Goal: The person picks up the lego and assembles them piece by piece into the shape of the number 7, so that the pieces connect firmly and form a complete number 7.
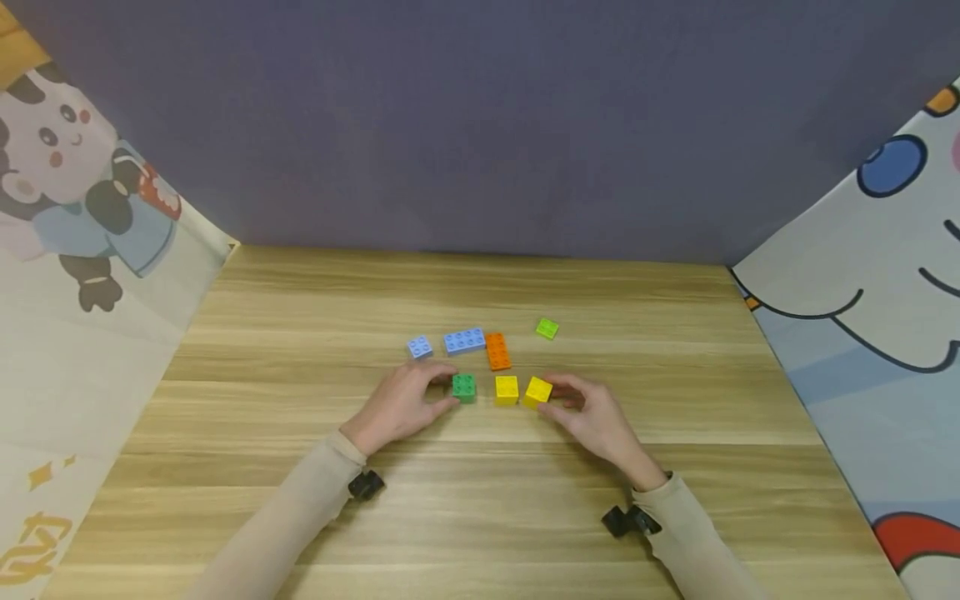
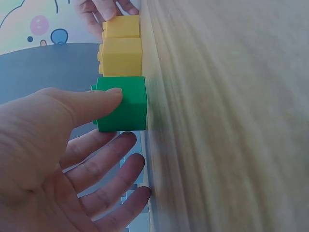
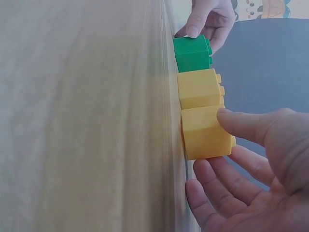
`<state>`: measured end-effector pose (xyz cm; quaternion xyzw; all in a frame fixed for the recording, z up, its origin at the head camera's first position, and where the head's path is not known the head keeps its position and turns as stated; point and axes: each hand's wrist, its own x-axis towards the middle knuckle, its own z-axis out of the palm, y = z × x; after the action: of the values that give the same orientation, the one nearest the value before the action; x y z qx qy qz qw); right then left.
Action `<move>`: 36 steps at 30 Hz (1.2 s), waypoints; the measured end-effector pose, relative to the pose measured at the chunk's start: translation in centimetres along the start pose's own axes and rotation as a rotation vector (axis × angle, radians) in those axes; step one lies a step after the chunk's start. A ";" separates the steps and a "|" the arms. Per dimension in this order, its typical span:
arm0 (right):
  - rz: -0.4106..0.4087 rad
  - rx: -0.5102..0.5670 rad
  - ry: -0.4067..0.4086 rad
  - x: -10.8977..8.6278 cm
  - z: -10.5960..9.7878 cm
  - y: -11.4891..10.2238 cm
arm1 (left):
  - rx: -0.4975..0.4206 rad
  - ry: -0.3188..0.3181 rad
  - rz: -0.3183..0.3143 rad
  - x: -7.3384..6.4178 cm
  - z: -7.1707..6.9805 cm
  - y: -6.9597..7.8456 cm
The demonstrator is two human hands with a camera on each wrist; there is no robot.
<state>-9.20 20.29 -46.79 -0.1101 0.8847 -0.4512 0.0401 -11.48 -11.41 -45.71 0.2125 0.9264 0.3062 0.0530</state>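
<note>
The left grip point(image 2: 46, 152) partly hides 2 blue bricks point(image 2: 139, 178) in its wrist view.

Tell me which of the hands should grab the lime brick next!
Probably the right hand. It's nearer the lime brick, though it would have to let go of its yellow brick first. The left hand, holding the green brick, is farther, with the orange brick in between.
</note>
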 end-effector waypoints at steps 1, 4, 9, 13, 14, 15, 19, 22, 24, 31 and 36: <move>0.002 0.003 0.000 0.0 0.0 0.0 | -0.001 -0.003 0.001 0.0 0.0 0.0; 0.007 0.004 0.004 -0.1 -0.1 0.1 | -0.008 -0.009 0.001 0.1 0.1 -0.1; 0.007 0.001 0.014 -0.2 -0.3 0.0 | -0.016 -0.016 0.000 0.1 0.2 -0.2; 0.013 -0.001 0.017 -0.2 -0.4 -0.1 | -0.022 -0.020 0.008 0.0 0.2 -0.2; 0.013 0.002 0.018 -0.2 -0.5 -0.1 | -0.021 -0.021 0.011 -0.1 0.2 -0.2; 0.013 0.003 0.018 -0.2 -0.5 -0.1 | -0.019 -0.022 0.015 -0.1 0.2 -0.2; 0.019 0.002 0.021 -0.2 -0.8 -0.1 | -0.017 -0.027 0.030 -0.2 0.2 0.0; 0.031 -0.004 0.019 -0.3 -0.9 -0.2 | -0.025 -0.035 0.036 -0.3 0.2 0.2; 0.035 -0.006 0.016 -0.2 -1.0 -0.3 | -0.030 -0.038 0.038 -0.3 0.1 0.2; 0.049 0.002 0.011 0.0 -1.2 -0.5 | -0.031 -0.044 0.032 -0.3 0.1 0.3; 0.035 0.003 0.008 0.2 -1.4 -0.7 | -0.029 -0.052 0.036 -0.2 0.1 0.3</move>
<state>-9.51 20.96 -45.41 -0.0927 0.8860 -0.4521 0.0447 -11.18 -11.21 -45.67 0.2363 0.9162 0.3149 0.0747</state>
